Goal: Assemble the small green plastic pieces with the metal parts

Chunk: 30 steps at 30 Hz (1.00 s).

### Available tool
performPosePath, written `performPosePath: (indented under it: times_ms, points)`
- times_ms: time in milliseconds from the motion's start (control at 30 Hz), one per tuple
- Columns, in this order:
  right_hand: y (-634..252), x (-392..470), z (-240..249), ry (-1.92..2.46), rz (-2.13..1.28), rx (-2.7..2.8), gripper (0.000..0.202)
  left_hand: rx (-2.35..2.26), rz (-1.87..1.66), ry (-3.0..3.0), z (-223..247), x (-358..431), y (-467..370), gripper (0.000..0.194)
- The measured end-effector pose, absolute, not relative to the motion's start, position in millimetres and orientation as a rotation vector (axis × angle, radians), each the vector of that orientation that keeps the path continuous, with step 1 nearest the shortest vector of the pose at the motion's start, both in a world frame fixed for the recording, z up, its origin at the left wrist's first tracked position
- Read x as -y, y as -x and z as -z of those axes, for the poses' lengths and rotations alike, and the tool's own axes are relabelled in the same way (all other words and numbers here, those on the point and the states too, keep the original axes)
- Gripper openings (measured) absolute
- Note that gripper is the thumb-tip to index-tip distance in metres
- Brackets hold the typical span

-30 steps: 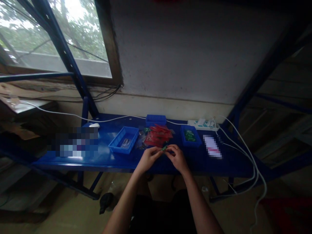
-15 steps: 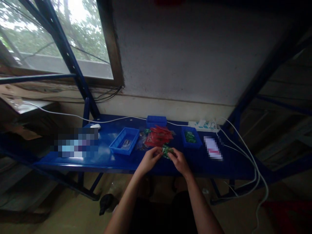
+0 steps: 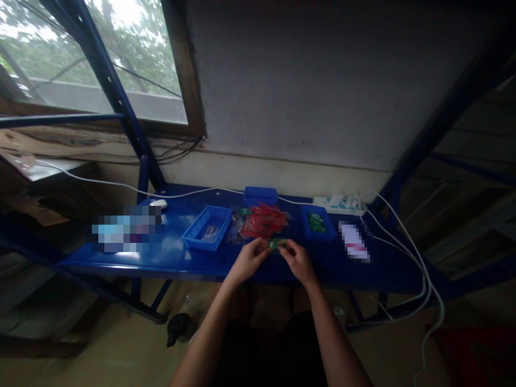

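A small green packet (image 3: 276, 245) is held between both hands near the front edge of the blue table. My left hand (image 3: 250, 258) pinches its left side, and my right hand (image 3: 297, 259) grips its right side. Just beyond the hands lies a pile of red packets (image 3: 264, 220), with clear plastic bags (image 3: 237, 227) at its left. A blue tray (image 3: 207, 228) holding a few clear pieces stands to the left. On the right, another blue tray (image 3: 318, 223) contains several green packets.
Behind the red pile stands a small blue box (image 3: 260, 195). A white power strip (image 3: 339, 205) with cables lies at the back right. The blue table (image 3: 173, 263) also carries a white mouse (image 3: 158, 204) and blurred items at both sides.
The green packet looks flatter and more stretched between the hands, and my fingers have shifted slightly around it. The whole view has moved a little.
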State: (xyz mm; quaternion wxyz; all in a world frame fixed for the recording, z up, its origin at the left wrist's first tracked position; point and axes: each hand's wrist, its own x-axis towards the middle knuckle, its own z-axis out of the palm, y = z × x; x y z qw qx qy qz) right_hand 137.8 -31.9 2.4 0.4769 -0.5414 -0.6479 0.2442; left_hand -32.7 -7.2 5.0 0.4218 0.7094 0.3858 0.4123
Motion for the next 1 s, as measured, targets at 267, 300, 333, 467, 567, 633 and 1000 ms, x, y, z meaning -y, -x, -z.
performPosePath:
  times_ms: [267,300,333,467,567,633,1000]
  points:
    - [-137.6,34.5,-2.2,1.205,-0.854,1.485,0.029,-0.984,-1.080,-1.737,-6.7,5.8,31.8,0.018]
    - [-137.7,34.8,-2.1,1.180,-0.871,1.471,0.031,-0.993,-1.092,-1.726,-6.2,4.9,31.5,0.018]
    - [-137.9,35.2,-2.1,1.158,-0.883,1.462,0.032,-0.998,-1.109,-1.709,-5.3,3.9,31.2,0.019]
    - [-137.9,36.2,-3.7,1.141,-0.873,1.457,0.031,-1.014,-1.167,-1.625,-2.9,2.4,30.4,0.021]
    - [-137.2,35.0,-3.5,1.163,-0.833,1.448,0.023,-1.018,-1.093,-1.686,-6.7,5.2,31.1,0.023]
    - [-136.8,33.5,-2.1,1.173,-0.820,1.450,0.018,-0.990,-1.030,-1.753,-11.0,7.7,32.0,0.028]
    - [-137.0,26.5,5.8,1.223,-0.647,1.545,0.011,-0.985,-1.003,-1.808,-13.7,10.5,32.8,0.025]
